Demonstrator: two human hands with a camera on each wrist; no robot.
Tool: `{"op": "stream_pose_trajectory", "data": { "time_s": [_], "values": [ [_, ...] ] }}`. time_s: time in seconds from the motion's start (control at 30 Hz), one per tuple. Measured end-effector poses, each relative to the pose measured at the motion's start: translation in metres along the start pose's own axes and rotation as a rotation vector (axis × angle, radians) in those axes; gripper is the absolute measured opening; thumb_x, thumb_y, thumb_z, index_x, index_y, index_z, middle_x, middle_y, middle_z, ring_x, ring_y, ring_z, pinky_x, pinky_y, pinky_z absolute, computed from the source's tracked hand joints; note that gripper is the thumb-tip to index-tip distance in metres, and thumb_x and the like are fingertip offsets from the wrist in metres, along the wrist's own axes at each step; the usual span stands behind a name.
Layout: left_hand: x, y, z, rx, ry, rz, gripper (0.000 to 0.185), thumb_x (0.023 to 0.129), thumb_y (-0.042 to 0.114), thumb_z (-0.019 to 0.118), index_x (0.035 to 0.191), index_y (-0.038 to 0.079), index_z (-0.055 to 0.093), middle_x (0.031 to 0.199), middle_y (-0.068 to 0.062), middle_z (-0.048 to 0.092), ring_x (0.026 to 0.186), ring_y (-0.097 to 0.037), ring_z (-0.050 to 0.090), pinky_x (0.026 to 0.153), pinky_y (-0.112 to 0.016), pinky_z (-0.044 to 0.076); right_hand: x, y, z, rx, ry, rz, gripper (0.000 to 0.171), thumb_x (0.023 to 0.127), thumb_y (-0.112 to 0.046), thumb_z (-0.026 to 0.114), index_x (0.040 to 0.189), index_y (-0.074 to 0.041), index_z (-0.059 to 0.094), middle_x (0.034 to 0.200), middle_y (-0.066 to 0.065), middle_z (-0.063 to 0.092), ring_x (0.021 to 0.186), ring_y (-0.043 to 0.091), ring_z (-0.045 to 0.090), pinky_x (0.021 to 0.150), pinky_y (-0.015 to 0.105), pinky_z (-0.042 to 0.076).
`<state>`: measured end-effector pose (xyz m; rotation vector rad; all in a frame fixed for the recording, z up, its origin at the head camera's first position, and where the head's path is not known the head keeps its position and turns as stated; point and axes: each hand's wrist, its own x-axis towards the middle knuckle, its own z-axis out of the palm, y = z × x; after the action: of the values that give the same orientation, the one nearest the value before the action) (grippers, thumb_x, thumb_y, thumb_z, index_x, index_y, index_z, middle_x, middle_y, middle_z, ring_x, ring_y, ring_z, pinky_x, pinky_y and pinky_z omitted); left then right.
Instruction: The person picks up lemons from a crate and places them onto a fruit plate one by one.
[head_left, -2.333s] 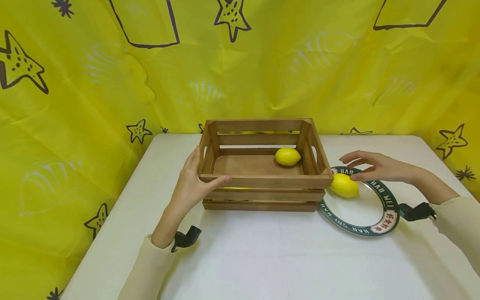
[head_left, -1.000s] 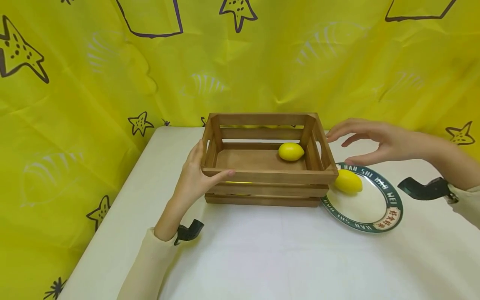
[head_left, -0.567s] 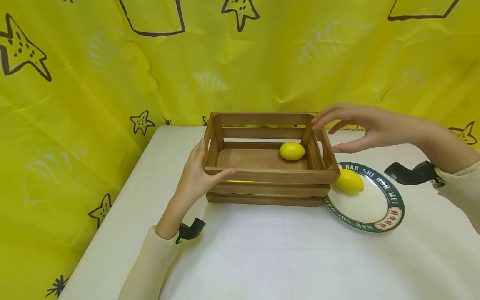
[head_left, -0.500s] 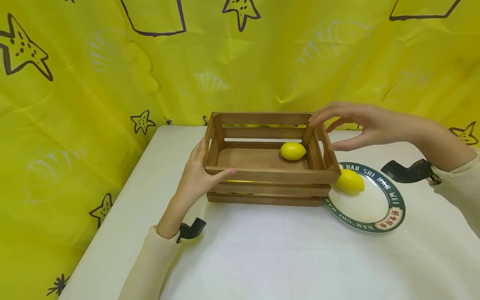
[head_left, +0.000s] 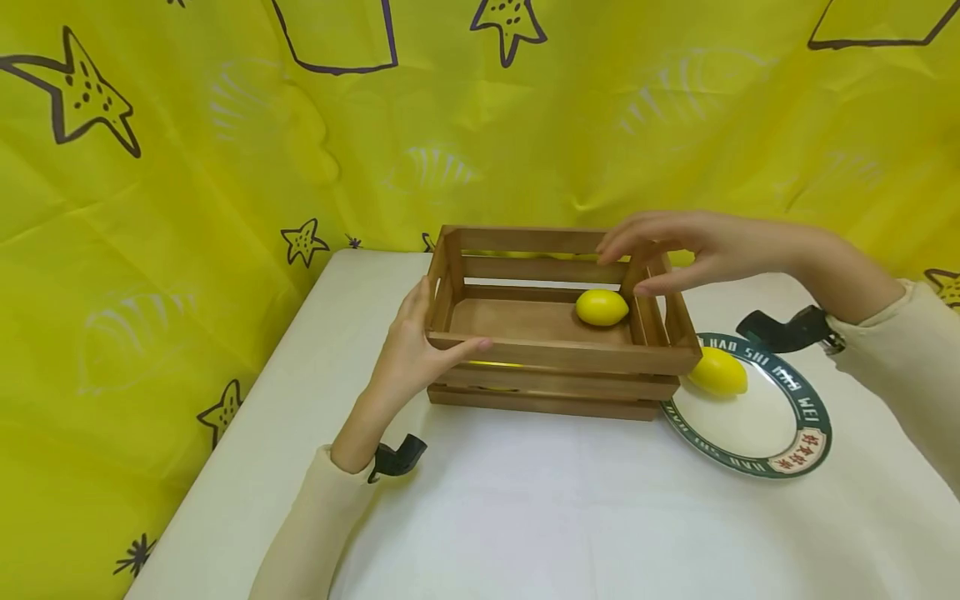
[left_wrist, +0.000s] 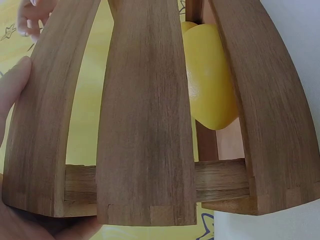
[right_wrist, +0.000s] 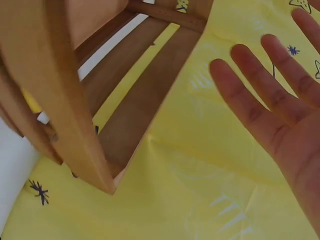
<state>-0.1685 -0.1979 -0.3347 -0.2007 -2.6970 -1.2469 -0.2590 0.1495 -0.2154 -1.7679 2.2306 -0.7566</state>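
Note:
A slatted wooden crate (head_left: pixel 555 356) stands on the table, with a yellow lemon (head_left: pixel 602 307) inside near its right end. Through the front slats shows a second lemon (left_wrist: pixel 210 77), mostly hidden by the front wall in the head view. My left hand (head_left: pixel 412 346) holds the crate's front left corner, thumb over the front rail and fingers along the left side. Above the crate's right end hovers my right hand (head_left: pixel 693 250), fingers spread and nothing in them. Another lemon (head_left: pixel 717 372) lies on a green-rimmed plate (head_left: pixel 813 408) beside the crate.
A white cloth (head_left: pixel 510 508) covers the table. Behind it and to the left hangs a yellow curtain (head_left: pixel 375 125) printed with starfish and fish. The plate's left edge lies close against the crate's front right corner. Black cameras sit on both wrists.
My right hand has moved from beside the lemon on the plate, up and left, over the crate's right end. The left hand keeps its hold; the head view has shifted slightly.

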Motion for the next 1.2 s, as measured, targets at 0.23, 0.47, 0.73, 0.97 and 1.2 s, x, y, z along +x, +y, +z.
{"op": "stream_pose_trajectory", "data": {
  "time_s": [0.23, 0.47, 0.73, 0.97, 1.2],
  "values": [
    [0.001, -0.002, 0.001, 0.002, -0.003, -0.008, 0.12, 0.072, 0.054, 0.082, 0.157, 0.007, 0.01, 0.161, -0.014, 0.015, 0.147, -0.035, 0.02, 0.113, -0.054, 0.03, 0.015, 0.014, 0.0, 0.078, -0.031, 0.052, 0.046, 0.088, 0.006, 0.066, 0.131, -0.007, 0.057, 0.138, -0.01, 0.05, 0.114, 0.003, 0.056, 0.092, 0.02, 0.05],
    [0.0, -0.003, 0.002, -0.007, -0.002, -0.002, 0.122, 0.071, 0.056, 0.082, 0.157, 0.008, 0.01, 0.162, -0.013, 0.015, 0.146, -0.034, 0.021, 0.113, -0.054, 0.03, 0.029, 0.027, 0.003, 0.124, -0.034, 0.052, 0.043, 0.089, 0.006, 0.066, 0.13, -0.003, 0.058, 0.138, -0.013, 0.05, 0.118, 0.002, 0.053, 0.094, 0.02, 0.049],
    [0.001, -0.005, -0.001, 0.003, 0.008, 0.017, 0.12, 0.072, 0.055, 0.082, 0.158, 0.01, 0.011, 0.161, -0.014, 0.017, 0.145, -0.034, 0.024, 0.112, -0.055, 0.031, 0.055, 0.036, 0.007, 0.166, -0.035, 0.084, 0.035, 0.091, 0.005, 0.064, 0.125, 0.005, 0.058, 0.135, 0.006, 0.055, 0.114, 0.004, 0.056, 0.095, 0.021, 0.049],
    [0.002, -0.004, -0.002, 0.001, 0.002, 0.001, 0.12, 0.072, 0.054, 0.082, 0.158, 0.011, 0.01, 0.161, -0.013, 0.017, 0.146, -0.032, 0.023, 0.112, -0.052, 0.031, 0.08, 0.041, 0.012, 0.192, -0.081, 0.139, 0.031, 0.093, -0.001, 0.064, 0.124, 0.003, 0.06, 0.131, 0.021, 0.054, 0.113, 0.006, 0.058, 0.096, 0.024, 0.049],
    [0.001, -0.004, -0.002, -0.018, -0.01, -0.02, 0.121, 0.071, 0.056, 0.082, 0.158, 0.012, 0.01, 0.162, -0.01, 0.016, 0.146, -0.03, 0.023, 0.113, -0.051, 0.03, 0.101, 0.049, 0.024, 0.226, -0.133, 0.151, 0.029, 0.093, -0.007, 0.067, 0.121, -0.002, 0.063, 0.13, 0.017, 0.056, 0.112, 0.009, 0.058, 0.096, 0.026, 0.049]
  ]
}}
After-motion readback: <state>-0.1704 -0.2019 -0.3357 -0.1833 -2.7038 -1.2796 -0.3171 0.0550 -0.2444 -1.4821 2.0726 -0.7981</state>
